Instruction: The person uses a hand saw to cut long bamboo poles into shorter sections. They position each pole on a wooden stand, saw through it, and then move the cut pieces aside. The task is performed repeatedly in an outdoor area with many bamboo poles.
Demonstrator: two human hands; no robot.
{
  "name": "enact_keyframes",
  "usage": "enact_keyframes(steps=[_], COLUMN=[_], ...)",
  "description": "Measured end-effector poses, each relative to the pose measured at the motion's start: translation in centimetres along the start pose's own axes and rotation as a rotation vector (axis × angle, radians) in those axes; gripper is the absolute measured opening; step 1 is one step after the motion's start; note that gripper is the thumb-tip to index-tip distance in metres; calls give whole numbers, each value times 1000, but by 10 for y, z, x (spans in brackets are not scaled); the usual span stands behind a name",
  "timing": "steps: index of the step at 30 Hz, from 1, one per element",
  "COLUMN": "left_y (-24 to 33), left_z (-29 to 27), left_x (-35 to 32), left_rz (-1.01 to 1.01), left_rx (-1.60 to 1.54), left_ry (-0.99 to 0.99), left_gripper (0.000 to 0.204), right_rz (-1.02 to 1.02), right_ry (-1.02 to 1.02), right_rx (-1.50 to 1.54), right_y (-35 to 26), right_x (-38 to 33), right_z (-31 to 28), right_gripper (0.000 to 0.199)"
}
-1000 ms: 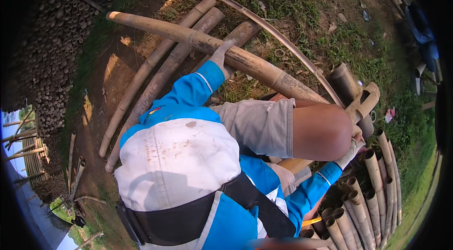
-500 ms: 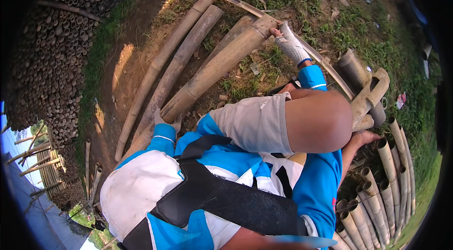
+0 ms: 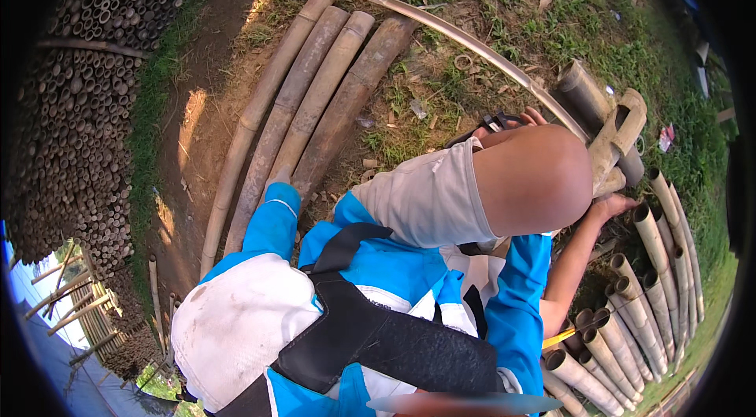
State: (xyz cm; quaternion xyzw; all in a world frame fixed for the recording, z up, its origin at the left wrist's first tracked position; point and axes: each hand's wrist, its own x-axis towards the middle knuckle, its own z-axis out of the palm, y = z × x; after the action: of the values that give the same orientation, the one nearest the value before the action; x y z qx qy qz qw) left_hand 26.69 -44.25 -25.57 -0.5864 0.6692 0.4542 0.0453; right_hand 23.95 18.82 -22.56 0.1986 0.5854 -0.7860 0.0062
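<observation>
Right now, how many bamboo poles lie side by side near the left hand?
4: leftmost pole, second pole, third pole by the left hand, rightmost pole nearest the knee; more may be hidden.

R hand out of sight; L hand (image 3: 280, 177) hard to read.
R sleeve (image 3: 516, 291) runs up behind bent knee (image 3: 543, 173), hand hid. there. L fingers blend w/ bamboo poles (image 3: 324, 92), grip unclear. Blurred shape (image 3: 465, 404) cut by btm edge, can't ID. Bamboo stack (image 3: 75, 102) cropped by dark L rim.
</observation>
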Motion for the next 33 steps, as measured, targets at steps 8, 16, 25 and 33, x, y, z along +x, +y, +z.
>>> enact_keyframes(steps=[8,16,25,33], left_y=[63,83,72,65], left_z=[114,220,280,368], left_x=[-30,-143,-237,-286], left_rz=[796,804,996,1163], left_rx=[344,599,1114,1466], left_ry=[-294,-997,-1261,-1361], left_gripper=[57,51,50,50], right_rz=[86,202,643,372], right_ry=[865,1079,998,1020], right_rx=[-135,-497,-474,-392], right_y=[51,83,36,17], right_x=[-210,-158,-56,-83], right_z=[-161,-199,-252,-262], right_gripper=[41,59,113,107])
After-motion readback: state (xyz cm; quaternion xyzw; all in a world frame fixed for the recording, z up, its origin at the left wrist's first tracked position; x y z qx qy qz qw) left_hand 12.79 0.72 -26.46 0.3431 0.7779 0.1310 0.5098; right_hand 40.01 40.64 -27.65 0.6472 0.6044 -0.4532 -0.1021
